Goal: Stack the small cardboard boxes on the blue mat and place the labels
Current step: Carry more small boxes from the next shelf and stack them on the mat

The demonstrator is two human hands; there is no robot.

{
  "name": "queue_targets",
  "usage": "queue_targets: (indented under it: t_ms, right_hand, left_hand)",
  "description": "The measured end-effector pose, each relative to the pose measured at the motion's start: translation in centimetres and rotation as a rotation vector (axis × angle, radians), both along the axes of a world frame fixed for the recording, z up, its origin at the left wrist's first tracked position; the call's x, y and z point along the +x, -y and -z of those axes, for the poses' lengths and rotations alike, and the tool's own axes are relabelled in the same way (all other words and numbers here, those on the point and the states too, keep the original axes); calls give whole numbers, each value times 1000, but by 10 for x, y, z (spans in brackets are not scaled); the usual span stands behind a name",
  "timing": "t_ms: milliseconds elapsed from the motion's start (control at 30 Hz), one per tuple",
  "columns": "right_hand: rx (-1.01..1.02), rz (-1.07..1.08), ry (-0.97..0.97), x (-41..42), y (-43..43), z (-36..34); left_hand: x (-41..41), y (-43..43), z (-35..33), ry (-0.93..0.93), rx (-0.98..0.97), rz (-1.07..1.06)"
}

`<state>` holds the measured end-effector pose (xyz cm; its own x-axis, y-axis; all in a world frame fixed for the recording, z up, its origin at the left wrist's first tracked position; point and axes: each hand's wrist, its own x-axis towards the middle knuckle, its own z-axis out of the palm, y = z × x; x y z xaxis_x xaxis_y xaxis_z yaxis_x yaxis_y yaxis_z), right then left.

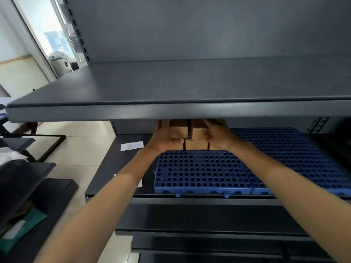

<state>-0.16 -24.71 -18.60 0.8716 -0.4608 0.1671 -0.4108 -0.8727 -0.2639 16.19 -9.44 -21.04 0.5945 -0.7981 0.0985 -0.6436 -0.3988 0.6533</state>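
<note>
A blue perforated mat (205, 171) lies on the lower dark shelf. At its far edge stand small brown cardboard boxes in two layers: a lower box (196, 145) and two upper boxes (179, 128) (198, 130). My left hand (163, 137) grips the upper left box, and my right hand (218, 133) grips the upper right box. The upper shelf hides the box tops and my fingertips. One white label (132, 145) lies on the shelf left of the mat; another label (140, 182) shows partly behind my left forearm.
The grey upper shelf (171, 111) overhangs the stack closely. A second blue mat (296, 149) extends to the right. Dark shelf boards and a green-and-white item (24, 224) lie on the tiled floor at the left.
</note>
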Motion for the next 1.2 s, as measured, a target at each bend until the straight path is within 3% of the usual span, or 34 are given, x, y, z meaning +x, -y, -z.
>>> queue_targets:
  t_ms: [333, 833, 1000, 1200]
  right_hand:
    - [-17, -10, 27, 6, -12, -10]
    - [84, -22, -20, -12, -5, -19]
    - [16, 42, 6, -59, 12, -30]
    - [10, 180, 34, -182, 54, -32]
  left_hand:
    - [2, -1, 5, 175, -126, 68]
    - [2, -13, -15, 281, 4, 79]
    - [-45, 20, -33, 457, -51, 81]
    - [-157, 100, -34, 578, -101, 246]
